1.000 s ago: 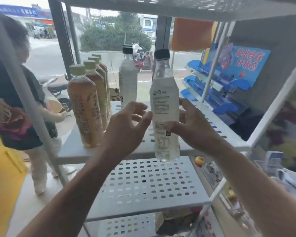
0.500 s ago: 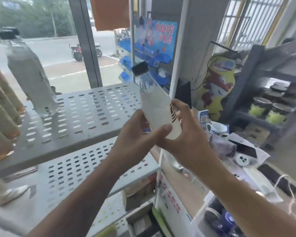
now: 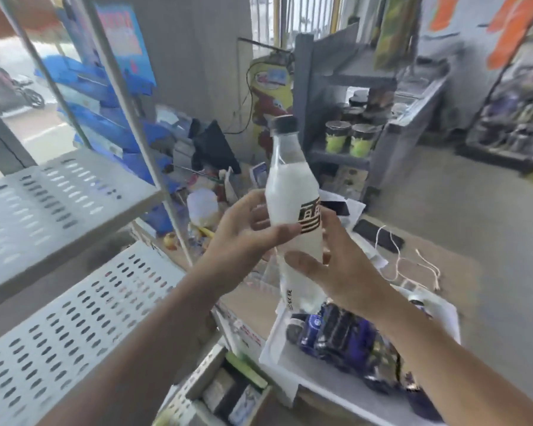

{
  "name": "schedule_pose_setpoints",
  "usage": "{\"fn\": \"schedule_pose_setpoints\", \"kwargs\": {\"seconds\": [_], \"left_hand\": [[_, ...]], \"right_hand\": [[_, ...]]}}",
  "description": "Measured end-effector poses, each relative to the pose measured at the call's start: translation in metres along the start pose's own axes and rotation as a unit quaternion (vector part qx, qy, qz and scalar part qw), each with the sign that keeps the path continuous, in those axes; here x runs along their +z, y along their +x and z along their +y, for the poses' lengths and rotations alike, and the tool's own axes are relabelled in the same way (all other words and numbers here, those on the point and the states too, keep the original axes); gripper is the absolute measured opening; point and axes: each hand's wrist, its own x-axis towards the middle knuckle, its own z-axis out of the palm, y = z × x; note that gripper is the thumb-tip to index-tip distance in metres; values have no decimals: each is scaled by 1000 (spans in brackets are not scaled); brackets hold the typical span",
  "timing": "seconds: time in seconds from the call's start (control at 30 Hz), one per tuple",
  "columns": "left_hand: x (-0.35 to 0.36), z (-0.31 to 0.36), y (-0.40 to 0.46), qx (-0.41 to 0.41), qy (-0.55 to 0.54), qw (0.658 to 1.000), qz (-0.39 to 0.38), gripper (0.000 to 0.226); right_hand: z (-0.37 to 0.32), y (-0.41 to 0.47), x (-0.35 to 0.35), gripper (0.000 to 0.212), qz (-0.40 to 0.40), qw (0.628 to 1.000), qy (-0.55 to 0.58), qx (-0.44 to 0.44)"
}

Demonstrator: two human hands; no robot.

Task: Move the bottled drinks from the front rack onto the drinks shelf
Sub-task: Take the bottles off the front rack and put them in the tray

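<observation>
Both hands on one bottle, held in mid-air just off the rack's right edge.

Bottle (image 3: 293, 210): clear plastic w/ milky white drink, dark cap, black-striped label; roughly upright, top tilted slightly left, touching no shelf. Left hand (image 3: 243, 238) grips it from the left at mid-height, thumb across the front, fingers curled behind. Right hand (image 3: 342, 272) holds the lower part from the right, thumb on the front; its fingers go behind the bottle, mostly hidden. Perforated grey rack (image 3: 68, 192) sits at left, two shelves in view, bottle beyond their right edge. Below the hands: white tray (image 3: 293, 382) w/ dark blue packets. Small grey shelf w/ green cups (image 3: 348, 139) behind, well apart from the bottle. Picture blurred.
</observation>
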Motion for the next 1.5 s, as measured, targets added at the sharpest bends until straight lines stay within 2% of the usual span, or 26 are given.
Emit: {"fn": "schedule_pose_setpoints", "kwargs": {"seconds": [0.17, 0.37, 0.5, 0.57, 0.7, 0.8, 0.87, 0.93, 1.07, 1.13, 1.2, 1.3, 1.4, 1.5], "left_hand": [[46, -24, 17, -18, -28, 995, -90, 51], [91, -63, 30, -68, -90, 981, -158, 55], [117, -86, 36, -94, -108, 970, -197, 57], [129, -93, 39, -105, -86, 967, -216, 55], [146, -106, 44, -110, -9, 967, -230, 33], [154, -119, 46, -77, 102, 966, -226, 28], [156, -129, 44, -36, 253, 944, -207, 29], [152, -138, 40, 1, 391, 903, -176, 31], [135, -150, 31, 18, 552, 817, -167, 29], [126, -153, 27, 13, 596, 783, -176, 33], [120, -154, 21, 8, 619, 764, -181, 37], [113, -156, 13, 5, 634, 751, -184, 36], [108, -159, 4, 5, 644, 742, -185, 34], [105, -162, -2, 1, 649, 737, -191, 34]], "right_hand": [[29, -33, -41, 71, 58, 997, 7, 45], [58, -65, -67, 61, 146, 985, -30, 89], [72, -79, -71, 70, 224, 966, -56, 118], [80, -85, -76, 71, 244, 958, -70, 137], [95, -96, -93, 62, 265, 941, -101, 183], [104, -103, -103, 58, 263, 929, -126, 229], [111, -107, -108, 56, 249, 917, -159, 268], [119, -108, -108, 54, 227, 905, -184, 309], [145, -104, -95, 59, 163, 880, -227, 383], [157, -98, -85, 56, 134, 869, -252, 404], [166, -91, -74, 59, 109, 856, -282, 419], [173, -82, -60, 61, 90, 836, -328, 431], [175, -76, -56, 59, 102, 834, -338, 425], [184, -75, -56, 67, 114, 834, -346, 414]]}}
